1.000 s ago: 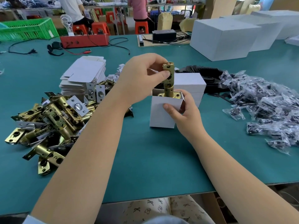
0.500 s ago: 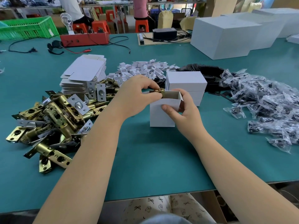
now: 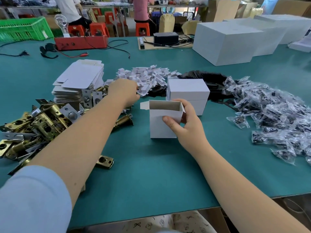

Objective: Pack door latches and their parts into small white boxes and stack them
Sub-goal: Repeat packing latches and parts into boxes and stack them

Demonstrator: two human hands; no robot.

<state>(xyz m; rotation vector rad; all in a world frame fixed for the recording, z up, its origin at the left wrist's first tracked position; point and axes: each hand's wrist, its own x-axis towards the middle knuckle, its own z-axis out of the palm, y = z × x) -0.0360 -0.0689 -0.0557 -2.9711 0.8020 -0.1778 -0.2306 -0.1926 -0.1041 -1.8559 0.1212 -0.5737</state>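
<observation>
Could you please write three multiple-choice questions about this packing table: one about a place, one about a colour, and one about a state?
1. Where does the pile of brass latches lie, seen from the open white box?
A. To its left
B. To its right
C. Inside it

2. What colour is the table top?
A. Red
B. Teal green
C. Yellow

3. What is the state of the box in the right hand?
A. Closed and stacked
B. Flat, not folded
C. Upright with open top

Answers:
1 A: the latches are heaped at the left of the table, with the person's left forearm crossing in front of them.
2 B: the mat is teal green everywhere.
3 C: its flaps stand up, the brown inner wall shows, and the right hand grips its corner, while the left hand reaches to the small white card pieces.
</observation>
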